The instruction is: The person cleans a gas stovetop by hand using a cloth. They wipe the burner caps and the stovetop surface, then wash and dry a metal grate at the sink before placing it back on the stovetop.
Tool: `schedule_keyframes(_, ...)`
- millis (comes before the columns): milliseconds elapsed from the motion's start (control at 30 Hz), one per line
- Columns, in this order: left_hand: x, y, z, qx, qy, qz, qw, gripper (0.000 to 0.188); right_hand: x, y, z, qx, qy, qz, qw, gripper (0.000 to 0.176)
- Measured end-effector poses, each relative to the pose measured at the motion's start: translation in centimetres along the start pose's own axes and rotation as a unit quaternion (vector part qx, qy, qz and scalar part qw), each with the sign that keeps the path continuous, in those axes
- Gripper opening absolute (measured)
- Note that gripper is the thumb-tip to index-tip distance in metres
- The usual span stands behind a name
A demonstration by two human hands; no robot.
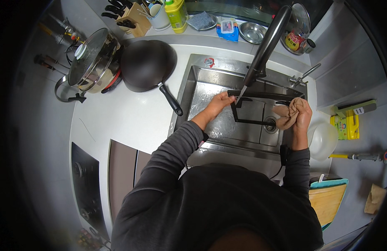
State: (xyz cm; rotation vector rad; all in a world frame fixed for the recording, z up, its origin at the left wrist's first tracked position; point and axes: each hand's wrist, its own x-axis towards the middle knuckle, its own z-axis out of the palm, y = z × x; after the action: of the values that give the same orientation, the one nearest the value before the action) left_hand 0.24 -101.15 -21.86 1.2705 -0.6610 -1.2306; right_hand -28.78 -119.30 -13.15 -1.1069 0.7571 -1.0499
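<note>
A black rectangular metal frame point(253, 121), which looks like a stove's pan support, is held over the stainless steel sink point(209, 78). My left hand point(218, 106) grips its left corner between thumb and fingers. A stream of water point(241, 94) falls from the dark faucet spout point(268, 44) beside those fingertips. At the frame's right end, my right hand point(304, 114) clutches a bunched brown cloth point(289, 114) against the metal. The cloth hides that end and part of the fingers. Below the frame's lower right corner sits the sink drain point(270, 121).
Left of the sink, a black wok point(146, 66) points its handle point(171, 99) toward the basin. A lidded glass pot point(94, 66) stands farther left, near the cooktop point(85, 182). A translucent bowl point(323, 141) lies right of the sink. Bottles and dishes line the back ledge point(193, 39).
</note>
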Motion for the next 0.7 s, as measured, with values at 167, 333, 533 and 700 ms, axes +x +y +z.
schedule_keyframes(167, 0.0, -1.4, 2.1, 0.089, 0.005, 0.034, 0.995, 0.021, 0.5, 1.0, -1.8, 0.082, -0.078, 0.014, 0.993, 0.011)
schedule_keyframes(333, 0.3, 0.7, 4.6, 0.034, 0.026, 0.114, 0.993, 0.023, 1.0, 4.4, -4.6, 0.056, 0.042, 0.118, 0.991, 0.012)
schedule_keyframes(533, -0.4, 3.3, 6.3, 0.184, 0.081, 0.138, 0.97, 0.024, -0.6, 7.3, -4.3, -0.126, 0.047, 0.199, 0.971, 0.018)
schedule_keyframes(700, -0.7, 4.6, 7.3, 0.397, 0.114, 0.285, 0.865, 0.017, -2.6, 3.4, 3.3, -0.418, -0.097, -0.171, 0.887, 0.042)
